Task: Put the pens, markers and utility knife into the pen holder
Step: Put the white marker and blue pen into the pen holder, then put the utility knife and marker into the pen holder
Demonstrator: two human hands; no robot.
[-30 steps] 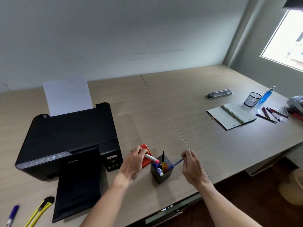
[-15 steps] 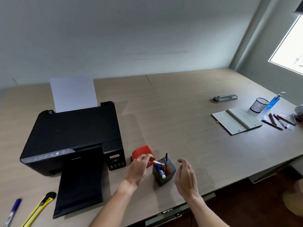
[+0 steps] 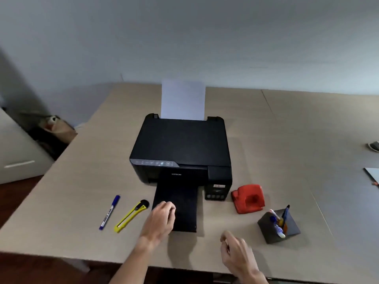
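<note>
A dark square pen holder [image 3: 291, 230] stands at the right front of the desk with several pens and markers sticking out of it. A yellow utility knife [image 3: 131, 216] and a blue marker [image 3: 109, 212] lie flat on the desk to the left of the printer's tray. My left hand [image 3: 161, 220] hovers over the tray's front left corner, just right of the knife, fingers loosely curled and holding nothing. Near the desk's front edge, left of the holder, is my right hand [image 3: 235, 251], also holding nothing.
A black printer [image 3: 180, 144] with an upright paper sheet [image 3: 183, 99] and an extended output tray [image 3: 178, 203] sits mid-desk. A red hole punch [image 3: 248, 198] lies between printer and holder. A cabinet [image 3: 18, 152] stands left of the desk.
Both hands have let go of the pens, which now stand in the holder. My view has swung left. My left hand has moved left toward the utility knife.
</note>
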